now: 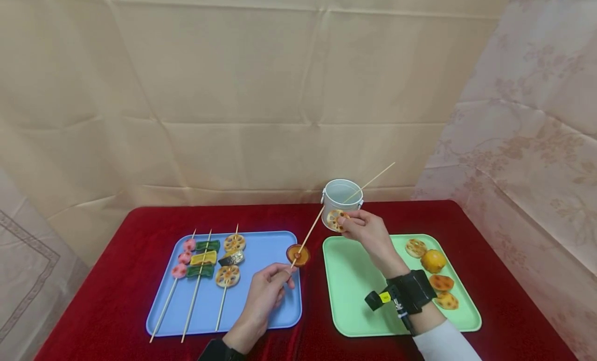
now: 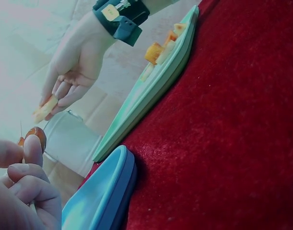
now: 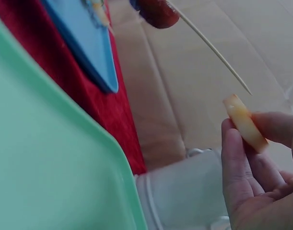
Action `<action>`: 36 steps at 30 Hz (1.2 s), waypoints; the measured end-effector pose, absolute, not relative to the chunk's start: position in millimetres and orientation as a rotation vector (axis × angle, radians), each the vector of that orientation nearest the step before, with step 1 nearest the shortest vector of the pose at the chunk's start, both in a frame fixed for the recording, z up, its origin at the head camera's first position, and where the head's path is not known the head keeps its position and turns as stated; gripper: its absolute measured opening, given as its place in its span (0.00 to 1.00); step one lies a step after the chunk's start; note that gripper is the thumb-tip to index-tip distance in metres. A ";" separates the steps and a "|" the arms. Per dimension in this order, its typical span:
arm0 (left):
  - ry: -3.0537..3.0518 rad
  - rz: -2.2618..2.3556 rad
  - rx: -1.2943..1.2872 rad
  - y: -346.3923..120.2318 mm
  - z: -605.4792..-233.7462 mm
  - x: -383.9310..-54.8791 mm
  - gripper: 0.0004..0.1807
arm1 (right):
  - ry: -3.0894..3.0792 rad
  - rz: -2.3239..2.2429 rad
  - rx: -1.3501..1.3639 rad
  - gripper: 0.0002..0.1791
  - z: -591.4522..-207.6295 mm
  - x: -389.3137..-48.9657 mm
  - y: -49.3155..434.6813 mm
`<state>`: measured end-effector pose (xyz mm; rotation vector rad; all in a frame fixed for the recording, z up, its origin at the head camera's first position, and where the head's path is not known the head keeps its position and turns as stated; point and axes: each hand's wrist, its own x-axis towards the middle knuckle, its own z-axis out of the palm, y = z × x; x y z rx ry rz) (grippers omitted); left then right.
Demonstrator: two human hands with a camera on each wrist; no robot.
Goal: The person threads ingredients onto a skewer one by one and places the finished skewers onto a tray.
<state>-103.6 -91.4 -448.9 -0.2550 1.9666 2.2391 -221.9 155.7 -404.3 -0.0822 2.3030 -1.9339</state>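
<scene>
My left hand (image 1: 267, 292) grips a bamboo skewer (image 1: 312, 228) near its lower end, the bare point slanting up to the right. A glossy brown round piece like a mushroom cap (image 1: 304, 257) is threaded on it just above the fingers. My right hand (image 1: 370, 235) pinches a lotus root slice (image 1: 333, 219) by its edge between thumb and fingers, in front of the bucket. In the right wrist view, the slice (image 3: 245, 125) is seen edge-on, close below the skewer's bare tip (image 3: 244, 87) and apart from it.
On the blue tray (image 1: 163, 319) lie several filled skewers with pink, green, yellow and lotus root pieces. The green tray (image 1: 350, 299) holds another lotus slice (image 1: 415, 248), a yellow ball (image 1: 434, 261) and browned flat pieces (image 1: 441, 283). One skewer (image 1: 380, 174) leans in the white bucket (image 1: 342, 192).
</scene>
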 end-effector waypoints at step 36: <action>1.993 2.224 -0.211 -83.0 -452.2 -102.6 0.15 | 1.886 -2.304 0.163 0.22 -402.2 -238.3 141.8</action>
